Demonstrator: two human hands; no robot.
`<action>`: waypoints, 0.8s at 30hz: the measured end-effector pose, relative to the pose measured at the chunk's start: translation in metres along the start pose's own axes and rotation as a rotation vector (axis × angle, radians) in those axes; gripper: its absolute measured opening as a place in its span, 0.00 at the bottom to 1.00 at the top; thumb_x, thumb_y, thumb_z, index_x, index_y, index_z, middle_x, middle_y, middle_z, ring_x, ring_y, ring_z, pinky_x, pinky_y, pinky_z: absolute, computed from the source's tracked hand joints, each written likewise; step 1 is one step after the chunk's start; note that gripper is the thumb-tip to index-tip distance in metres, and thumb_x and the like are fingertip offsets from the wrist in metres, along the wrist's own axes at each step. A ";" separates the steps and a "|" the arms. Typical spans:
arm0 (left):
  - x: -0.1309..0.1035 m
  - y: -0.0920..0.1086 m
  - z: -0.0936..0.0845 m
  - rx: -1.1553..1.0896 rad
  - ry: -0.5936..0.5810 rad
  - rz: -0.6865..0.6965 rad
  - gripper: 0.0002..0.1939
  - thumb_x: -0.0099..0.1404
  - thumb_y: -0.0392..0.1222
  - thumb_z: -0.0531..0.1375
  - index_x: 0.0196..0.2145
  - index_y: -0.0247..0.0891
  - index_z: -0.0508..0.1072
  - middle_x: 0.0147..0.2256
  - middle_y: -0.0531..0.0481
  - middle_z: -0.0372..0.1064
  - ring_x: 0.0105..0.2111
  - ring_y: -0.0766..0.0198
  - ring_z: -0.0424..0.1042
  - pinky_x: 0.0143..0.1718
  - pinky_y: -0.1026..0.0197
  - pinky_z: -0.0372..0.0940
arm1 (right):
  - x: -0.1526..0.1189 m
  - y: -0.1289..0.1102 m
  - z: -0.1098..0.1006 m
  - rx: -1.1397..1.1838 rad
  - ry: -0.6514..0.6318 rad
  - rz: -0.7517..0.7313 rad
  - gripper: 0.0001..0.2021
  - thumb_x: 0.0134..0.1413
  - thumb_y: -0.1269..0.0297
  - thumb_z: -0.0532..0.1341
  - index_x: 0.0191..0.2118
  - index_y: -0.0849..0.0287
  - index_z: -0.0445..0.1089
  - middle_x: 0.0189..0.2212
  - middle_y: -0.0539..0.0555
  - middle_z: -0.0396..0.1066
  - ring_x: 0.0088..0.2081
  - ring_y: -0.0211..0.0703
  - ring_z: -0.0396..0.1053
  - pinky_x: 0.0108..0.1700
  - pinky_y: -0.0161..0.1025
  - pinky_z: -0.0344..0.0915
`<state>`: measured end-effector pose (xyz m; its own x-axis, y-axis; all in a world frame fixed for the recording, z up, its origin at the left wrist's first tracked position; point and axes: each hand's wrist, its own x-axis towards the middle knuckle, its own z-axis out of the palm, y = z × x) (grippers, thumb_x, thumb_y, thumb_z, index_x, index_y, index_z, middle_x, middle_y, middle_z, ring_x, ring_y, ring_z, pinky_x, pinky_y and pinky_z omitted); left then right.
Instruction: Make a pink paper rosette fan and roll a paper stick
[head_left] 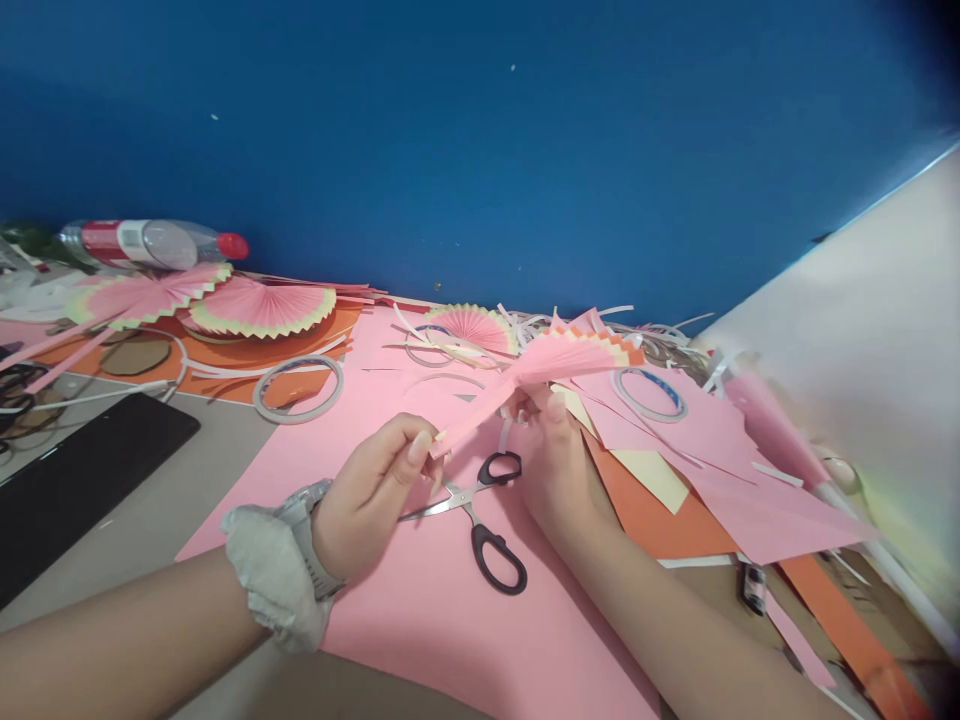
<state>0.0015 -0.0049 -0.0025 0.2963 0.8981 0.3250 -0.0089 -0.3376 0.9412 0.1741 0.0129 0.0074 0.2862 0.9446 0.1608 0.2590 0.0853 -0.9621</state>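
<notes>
Blue wall [480, 150] behind a cluttered tabletop [180, 487]. Scissors [463, 497], blades parted, lie on a pink sheet [420, 620]. Pleated pink fan [570, 352] with an orange-and-cream rim is held up just beyond the scissors. Left hand [375, 490], left of the scissors, pinches the end of its folded strip [476, 420]; right hand [555, 470], right of the scissors, grips near its gathered base. One tape roll [296, 416] beyond the scissors to the left, another tape roll [654, 415] beyond to the right; black slab [86, 485] well left of them

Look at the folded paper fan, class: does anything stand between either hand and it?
Nothing visible: the left hand pinches one end of the paper fan, the right hand holds it beneath the pleats. The scissors lie on the pink sheet, not between.
</notes>
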 end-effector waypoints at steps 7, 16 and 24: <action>0.003 -0.001 0.003 -0.027 -0.158 -0.196 0.14 0.72 0.45 0.44 0.31 0.39 0.61 0.27 0.53 0.61 0.28 0.65 0.62 0.35 0.59 0.59 | 0.007 0.005 0.002 0.223 0.084 0.025 0.12 0.52 0.52 0.59 0.31 0.56 0.67 0.28 0.49 0.69 0.31 0.41 0.67 0.35 0.40 0.65; 0.007 -0.001 0.001 -0.042 -0.192 -0.255 0.15 0.68 0.52 0.50 0.33 0.38 0.63 0.26 0.53 0.63 0.28 0.65 0.62 0.30 0.62 0.59 | -0.001 0.001 0.000 -0.146 0.162 -0.051 0.09 0.47 0.61 0.61 0.23 0.55 0.61 0.23 0.50 0.66 0.26 0.43 0.64 0.33 0.44 0.65; 0.010 0.006 0.002 0.099 -0.164 -0.301 0.11 0.66 0.48 0.53 0.31 0.38 0.62 0.25 0.55 0.62 0.26 0.66 0.61 0.29 0.63 0.57 | 0.000 0.015 0.001 -0.151 0.172 -0.067 0.10 0.44 0.68 0.60 0.24 0.52 0.55 0.18 0.44 0.55 0.18 0.37 0.54 0.26 0.42 0.61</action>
<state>0.0059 0.0018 0.0061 0.4209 0.9071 0.0073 0.1927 -0.0973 0.9764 0.1769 0.0148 -0.0069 0.4136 0.8694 0.2704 0.4142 0.0848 -0.9062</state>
